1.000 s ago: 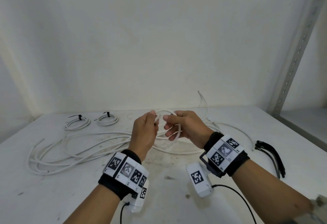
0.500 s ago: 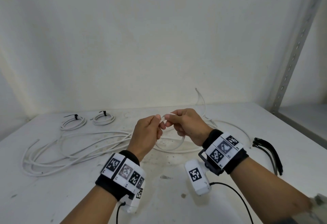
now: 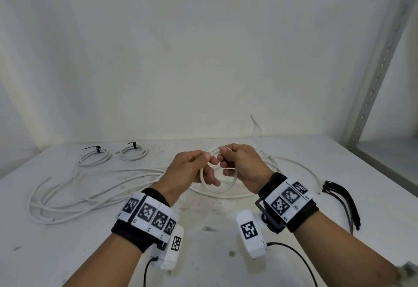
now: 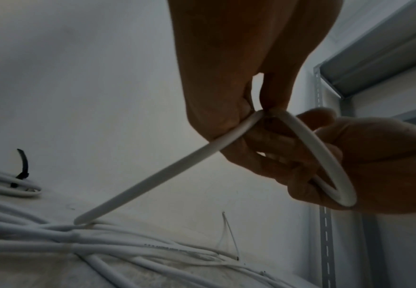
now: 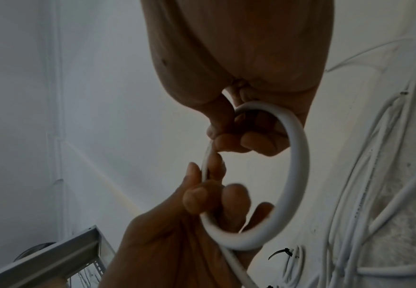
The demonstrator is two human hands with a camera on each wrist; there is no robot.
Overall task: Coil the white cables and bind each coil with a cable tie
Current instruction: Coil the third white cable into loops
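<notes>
Both hands are raised above the white table, forming a small loop of white cable. My left hand pinches the cable where the loop closes, and its fingers curl through the ring. My right hand pinches the loop's top beside it. In the left wrist view the cable runs down from the left hand to the loose cables on the table. The right wrist view shows the loop ringed between both hands. Loose white cables lie tangled to the left.
Two finished coils, each bound with a black tie, lie at the back left. Spare black cable ties lie at the right. A metal shelf post rises at the far right.
The hands have drawn the cable round into a fuller loop hanging below the fingers. The view shifted slightly; both hands stay close together at the loop's top.
</notes>
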